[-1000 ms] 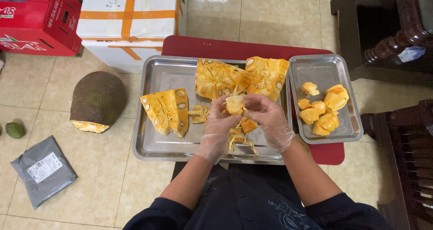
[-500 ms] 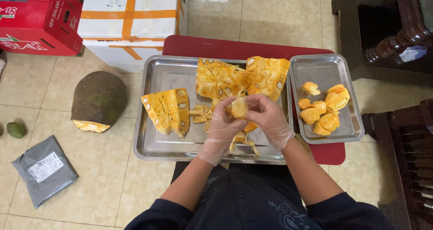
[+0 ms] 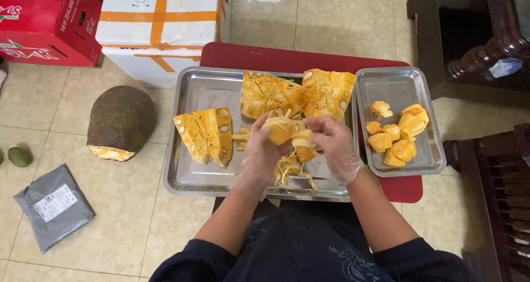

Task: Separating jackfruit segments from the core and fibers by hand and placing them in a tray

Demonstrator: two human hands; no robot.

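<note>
- Both gloved hands pinched on one jackfruit pod, held between them above the large tray; left hand grasping its near side; right hand gripping the stringy fibres at its right end
- Long axis roughly left-to-right; small tray of cleaned pods just right of the right hand

Tiled floor, low red table, jackfruit half, grey parcel, red carton, white taped box
</note>
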